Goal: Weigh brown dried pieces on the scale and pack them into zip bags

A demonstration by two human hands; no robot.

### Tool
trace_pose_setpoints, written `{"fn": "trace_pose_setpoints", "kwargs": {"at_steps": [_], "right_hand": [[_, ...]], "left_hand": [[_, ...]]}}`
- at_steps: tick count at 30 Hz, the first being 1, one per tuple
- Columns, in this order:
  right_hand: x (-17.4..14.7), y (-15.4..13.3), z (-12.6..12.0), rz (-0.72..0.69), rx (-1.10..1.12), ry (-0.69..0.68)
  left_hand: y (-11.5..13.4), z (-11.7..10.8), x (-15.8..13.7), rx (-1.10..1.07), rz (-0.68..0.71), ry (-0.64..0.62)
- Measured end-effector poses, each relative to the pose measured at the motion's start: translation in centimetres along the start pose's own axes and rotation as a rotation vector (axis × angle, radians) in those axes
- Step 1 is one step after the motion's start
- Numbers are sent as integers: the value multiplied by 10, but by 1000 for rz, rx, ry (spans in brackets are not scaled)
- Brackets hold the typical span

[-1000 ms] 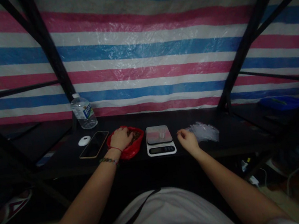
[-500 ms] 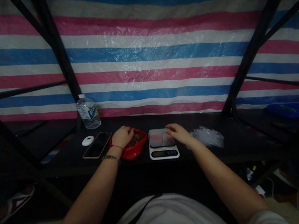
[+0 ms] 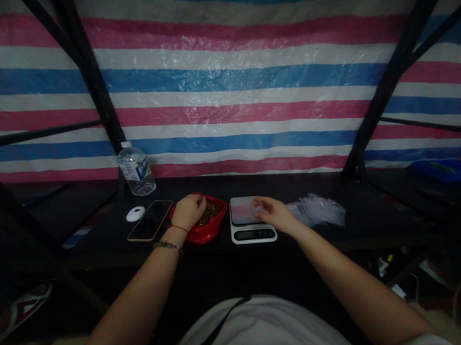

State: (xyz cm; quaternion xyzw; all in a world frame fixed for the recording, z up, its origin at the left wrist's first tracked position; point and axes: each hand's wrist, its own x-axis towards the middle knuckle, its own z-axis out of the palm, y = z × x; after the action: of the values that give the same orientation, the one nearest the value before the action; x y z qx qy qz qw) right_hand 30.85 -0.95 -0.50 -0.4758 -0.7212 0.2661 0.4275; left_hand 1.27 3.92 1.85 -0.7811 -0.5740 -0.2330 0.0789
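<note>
My left hand (image 3: 191, 210) rests over the left side of a red bag (image 3: 205, 235), fingers bent and pressed together at the small brown pieces (image 3: 215, 208) inside. Whatever those fingers hold is hidden. To the right stands a white digital scale (image 3: 236, 240) with a square metal plate (image 3: 242, 210) on top. Above the right part of that plate, my right hand (image 3: 275, 212) has its fingers curved and slightly apart, with nothing clear between them. A pile of clear plastic bags (image 3: 319, 212) lies just right of that hand.
A phone (image 3: 150, 220), a white rounded object (image 3: 135, 214) and a clear plastic bottle (image 3: 137, 171) are on the left of the black table. Black metal bars (image 3: 100, 100) slant up at both sides. A striped sheet (image 3: 237, 101) hangs behind.
My right hand has shifted slightly left over the scale plate, and its fingers have curled more. My left hand stays at the red bag. The view has tilted a little.
</note>
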Motion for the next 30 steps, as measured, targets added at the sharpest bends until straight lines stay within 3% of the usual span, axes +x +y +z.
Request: {"fn": "trace_pose_setpoints", "kwargs": {"at_steps": [5,12,23,27,30], "right_hand": [[-5,-8,8,39,166,112],[-11,-21,16,55,133,164],[7,-28,25,1,228,150],[19,-45,39,-34,226,121],[15,-58,53,-41,270,77]], "left_hand": [[1,0,0,-6,32,-18],[6,-2,-2,-8,11,-20],[6,-4,-3,-74,16,5],[10,-10,-4,-342,-49,132],[22,-17,-4,-843,-286,277]]}}
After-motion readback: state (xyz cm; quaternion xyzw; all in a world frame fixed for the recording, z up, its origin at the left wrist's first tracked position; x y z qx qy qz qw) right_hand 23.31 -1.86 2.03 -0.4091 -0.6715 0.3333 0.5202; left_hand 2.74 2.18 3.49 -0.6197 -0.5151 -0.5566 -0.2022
